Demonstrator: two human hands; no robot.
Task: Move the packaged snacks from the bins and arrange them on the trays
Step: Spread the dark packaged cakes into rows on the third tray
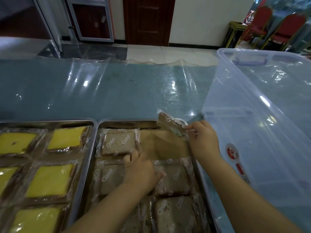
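A teal bench (117, 91) is lying under a clear film (87, 71), rippling along the far edge. Beyond it, a metal-framed panel (90, 19) is standing at left, a dark door (149, 19) at centre, and red chairs (262, 22) at far right on a pale tiled floor (168, 54).

The left hand (141, 172) is resting palm down inside the right tray (127, 122). Its fingers are loosely bent and pressing on the brown cakes (117, 143), with one fingertip touching the near edge of the far-left pack and the thumb spreading right over another; they are closing round nothing. The right hand (204, 140) is pinching one end of a packet (170, 125) between thumb and fingertips. This packet, a wrapped brown cake, is hanging tilted over the right tray's far right corner, clear of the packs below.

The left tray (50, 122), at the bench's near edge, is holding wrapped yellow cakes (67, 139) in rows. The right tray, touching it, is holding brown cakes in two columns on brown paper (161, 145); the paper is showing bare at the far right corner, under the held packet. A clear bin (252, 106) is standing just beside the right tray at the bench's right end, its near wall bearing a red label (232, 151) and the bench showing through its walls.
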